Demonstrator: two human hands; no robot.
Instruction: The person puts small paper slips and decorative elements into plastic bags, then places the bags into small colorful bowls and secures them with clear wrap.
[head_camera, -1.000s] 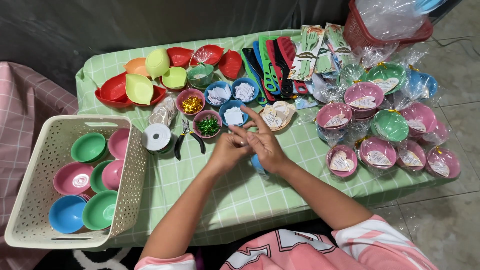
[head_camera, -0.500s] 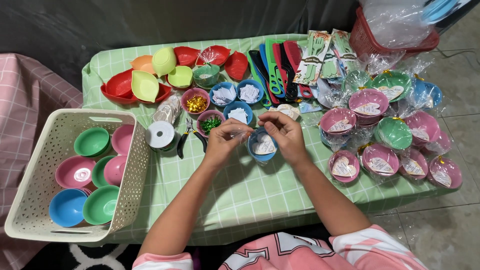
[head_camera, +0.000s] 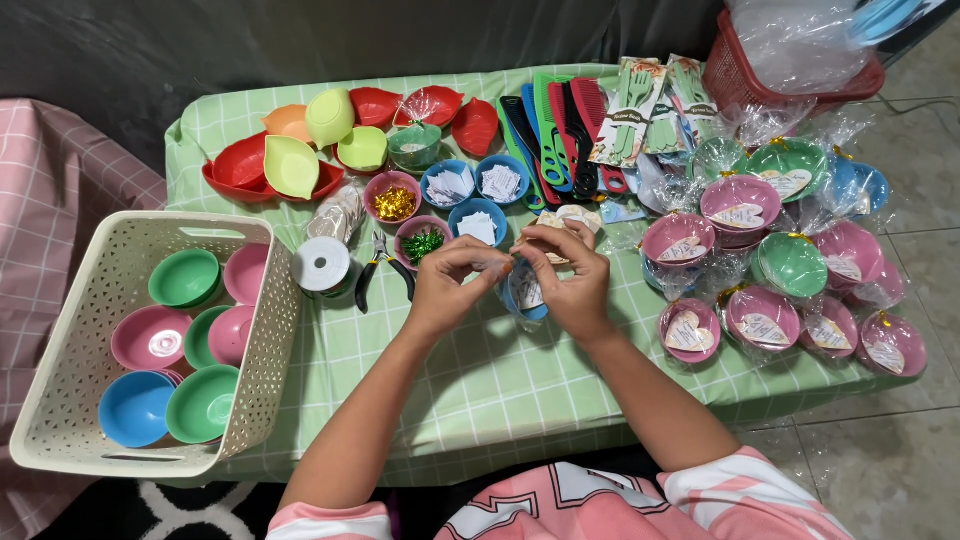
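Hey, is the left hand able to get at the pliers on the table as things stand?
Probably yes. The pliers lie bare on the green cloth just beside the left hand, with nothing on top of them. But that hand and the right hand are both busy pinching the wrap on a small blue bowl.

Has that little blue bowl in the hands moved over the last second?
Yes. The blue bowl was nearly hidden under the hands; now it sits lifted between them, nearer the pliers.

Both bare forearms reach forward from pink-and-white sleeves and angle in toward each other. The left hand (head_camera: 452, 283) shows its back, fingers curled inward, thumb and fingertips pinched at the centre. The right hand (head_camera: 568, 275) mirrors it, knuckles up, fingers bent, fingertips meeting the left's.
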